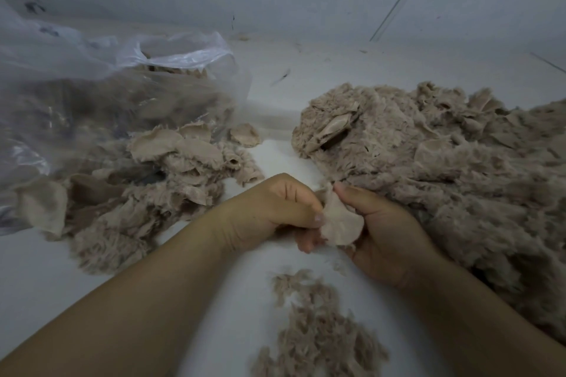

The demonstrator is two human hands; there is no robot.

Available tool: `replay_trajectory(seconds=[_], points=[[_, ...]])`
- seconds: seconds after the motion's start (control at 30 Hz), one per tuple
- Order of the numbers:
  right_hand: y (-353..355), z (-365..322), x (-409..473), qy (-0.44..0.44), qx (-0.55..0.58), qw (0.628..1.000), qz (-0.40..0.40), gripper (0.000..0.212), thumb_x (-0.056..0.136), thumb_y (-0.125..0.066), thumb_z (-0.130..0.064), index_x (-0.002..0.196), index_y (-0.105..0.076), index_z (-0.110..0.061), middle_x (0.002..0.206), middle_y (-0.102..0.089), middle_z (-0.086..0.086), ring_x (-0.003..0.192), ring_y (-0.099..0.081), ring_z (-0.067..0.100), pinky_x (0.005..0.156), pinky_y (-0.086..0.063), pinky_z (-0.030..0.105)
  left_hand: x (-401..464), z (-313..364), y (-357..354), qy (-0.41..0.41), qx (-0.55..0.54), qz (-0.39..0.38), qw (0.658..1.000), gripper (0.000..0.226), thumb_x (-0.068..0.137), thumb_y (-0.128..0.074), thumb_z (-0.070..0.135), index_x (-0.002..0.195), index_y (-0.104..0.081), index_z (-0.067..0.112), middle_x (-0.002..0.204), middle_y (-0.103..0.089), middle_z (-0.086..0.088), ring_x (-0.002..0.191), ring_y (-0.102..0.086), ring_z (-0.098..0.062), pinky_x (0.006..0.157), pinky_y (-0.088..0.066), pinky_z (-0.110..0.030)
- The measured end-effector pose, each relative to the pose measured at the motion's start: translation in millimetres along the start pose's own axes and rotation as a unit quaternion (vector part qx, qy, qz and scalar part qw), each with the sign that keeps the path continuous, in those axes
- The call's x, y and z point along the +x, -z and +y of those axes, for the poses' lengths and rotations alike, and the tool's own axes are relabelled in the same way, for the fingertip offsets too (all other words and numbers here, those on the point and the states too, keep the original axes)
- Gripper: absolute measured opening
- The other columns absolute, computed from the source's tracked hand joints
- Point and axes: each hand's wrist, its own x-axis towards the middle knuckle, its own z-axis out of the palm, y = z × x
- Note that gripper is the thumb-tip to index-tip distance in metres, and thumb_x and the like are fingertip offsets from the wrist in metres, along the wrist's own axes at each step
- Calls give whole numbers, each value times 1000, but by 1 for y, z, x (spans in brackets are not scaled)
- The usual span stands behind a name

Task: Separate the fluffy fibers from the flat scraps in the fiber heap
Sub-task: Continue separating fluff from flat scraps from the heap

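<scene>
A small flat beige scrap sits between my two hands in the middle of the view. My left hand pinches its left edge with thumb and curled fingers. My right hand holds its right side, thumb pointing up along the top edge. A big fluffy beige fiber heap lies to the right, touching my right hand. Another pile of fluffy pieces and flat scraps lies on the left. Loose plucked fluff is scattered on the white surface below my hands.
A large clear plastic bag holding more beige material stands at the back left, its mouth open toward the left pile. The white floor runs back to a pale wall. A single flat scrap lies between the piles.
</scene>
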Motion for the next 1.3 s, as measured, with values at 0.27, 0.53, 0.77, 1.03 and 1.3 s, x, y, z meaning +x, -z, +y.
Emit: replay_trajectory(seconds=[0.27,0.53,0.77,1.03,1.3], points=[[1,2,-3,14,-32,997,-65,44,93,-55,-26,100,-60,17,89,-60,30,77,-60,38,76,-52,44,11,-7,-14,-11,-3,145,989,31,83,-65,42,71,-67,14,53,-48,-7,45,-44,-20,45,-43,-25],[0,-1,0,9,20,998,-56,54,99,-44,-25,125,-45,22,129,-44,47,119,-50,47,115,-31,55,10,-7,-3,-33,-170,180,968,34,91,-57,19,61,-49,5,40,-27,-3,32,-29,-14,40,-26,-20],[4,3,-1,0,48,998,-32,48,88,-54,-34,107,-69,8,110,-69,27,96,-72,30,75,-60,33,9,1,-7,55,32,60,996,36,78,-74,22,81,-54,-8,53,-40,-7,39,-29,-13,42,-16,-26],[2,0,-1,12,46,999,22,67,83,-60,-33,132,-50,11,130,-57,30,117,-59,40,98,-51,48,-7,8,8,54,90,-155,982,28,92,-63,20,68,-69,6,41,-44,-2,37,-32,-12,44,-29,-21],[2,1,-2,-21,7,999,-38,63,96,-50,-34,125,-48,22,121,-55,40,118,-54,48,112,-36,53,6,-4,-1,41,-14,45,998,36,81,-70,34,73,-56,2,40,-38,-4,29,-26,-11,37,-14,-21]])
